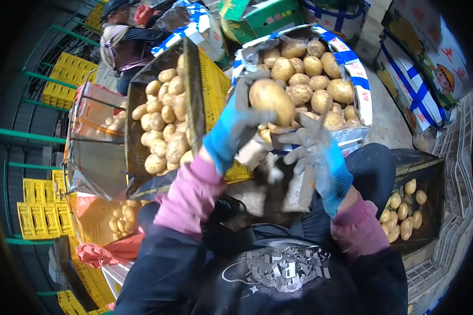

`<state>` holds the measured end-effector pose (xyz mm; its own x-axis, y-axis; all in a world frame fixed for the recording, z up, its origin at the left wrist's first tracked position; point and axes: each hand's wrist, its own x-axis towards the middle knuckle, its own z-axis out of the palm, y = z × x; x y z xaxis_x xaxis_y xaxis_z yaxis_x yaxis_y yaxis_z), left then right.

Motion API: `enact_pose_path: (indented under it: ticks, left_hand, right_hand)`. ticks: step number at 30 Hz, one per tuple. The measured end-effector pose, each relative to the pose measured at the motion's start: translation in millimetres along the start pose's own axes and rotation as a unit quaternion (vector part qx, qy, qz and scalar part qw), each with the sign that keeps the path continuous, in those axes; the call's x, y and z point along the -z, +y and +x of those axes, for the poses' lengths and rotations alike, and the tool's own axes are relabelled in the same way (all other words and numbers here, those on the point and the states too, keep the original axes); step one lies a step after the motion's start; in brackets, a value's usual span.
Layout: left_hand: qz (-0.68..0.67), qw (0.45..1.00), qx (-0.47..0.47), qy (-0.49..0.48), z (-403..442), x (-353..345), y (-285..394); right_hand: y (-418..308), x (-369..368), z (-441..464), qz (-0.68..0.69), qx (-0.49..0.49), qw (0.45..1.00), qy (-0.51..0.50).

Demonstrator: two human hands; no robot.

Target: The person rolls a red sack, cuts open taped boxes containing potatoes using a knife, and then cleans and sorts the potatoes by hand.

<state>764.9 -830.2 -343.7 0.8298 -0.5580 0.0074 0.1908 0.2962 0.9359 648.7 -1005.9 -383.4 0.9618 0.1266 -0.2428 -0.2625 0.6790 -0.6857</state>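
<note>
My left hand (242, 118), in a blue knit glove with a grey coated palm, is closed around a large tan potato (272, 101). It holds the potato above the near side of a round-edged carton (360, 81) heaped with potatoes (299, 93). My right hand (307, 144), gloved alike, is just to the right and a little lower, blurred by motion. Its fingers look spread, and no potato shows in it. A narrow greyish strip (306, 186) appears beneath this hand; whether the hand touches it, I cannot tell.
To the left stands a yellow crate (211, 86) with a dark-lined bin of potatoes (163, 118). Another dark bin (428, 210) with potatoes is at the right. Printed cartons (420, 68), a green box (263, 21), and a person (123, 44) lie farther off.
</note>
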Motion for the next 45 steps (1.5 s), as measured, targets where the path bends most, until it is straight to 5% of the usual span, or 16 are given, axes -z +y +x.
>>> enact_pose_path:
  ticks: [1,5,17,20,23,27,36,42,45]
  left_hand:
    - [-0.001,0.999,-0.036,0.003,-24.9,-12.7,4.4]
    - [0.033,0.989,-0.132,0.052,-104.3,-23.7,1.8]
    - [0.200,0.934,-0.123,0.268,-221.5,-31.3,6.5]
    - [0.350,0.886,-0.153,0.264,-235.2,-17.6,5.0]
    - [0.232,0.921,-0.179,0.257,-240.8,-12.6,1.2]
    - [0.129,0.950,-0.081,0.273,-251.0,-18.8,17.1]
    - [-0.002,0.970,-0.174,0.169,-253.9,-7.6,-17.1]
    - [0.105,0.960,-0.237,0.104,-244.8,-8.0,-15.0]
    - [0.053,0.965,-0.242,0.084,-231.1,-16.4,-17.7]
  right_hand:
    - [18.1,-1.4,-1.5,0.086,-0.027,0.996,-0.010]
    - [23.4,-42.0,-25.4,-0.095,0.071,0.992,-0.052]
    - [87.4,-75.6,-75.5,-0.086,-0.023,0.987,-0.137]
    - [106.3,-82.9,-85.4,-0.056,-0.033,0.990,-0.122]
    - [107.3,-97.8,-96.1,-0.081,0.008,0.992,-0.101]
    - [101.8,-110.4,-109.4,-0.145,0.072,0.986,-0.025]
    - [103.0,-103.8,-108.3,-0.136,0.062,0.989,-0.015]
    - [97.6,-105.3,-98.8,-0.100,0.107,0.984,-0.106]
    - [84.3,-91.5,-96.7,-0.109,0.073,0.986,-0.104]
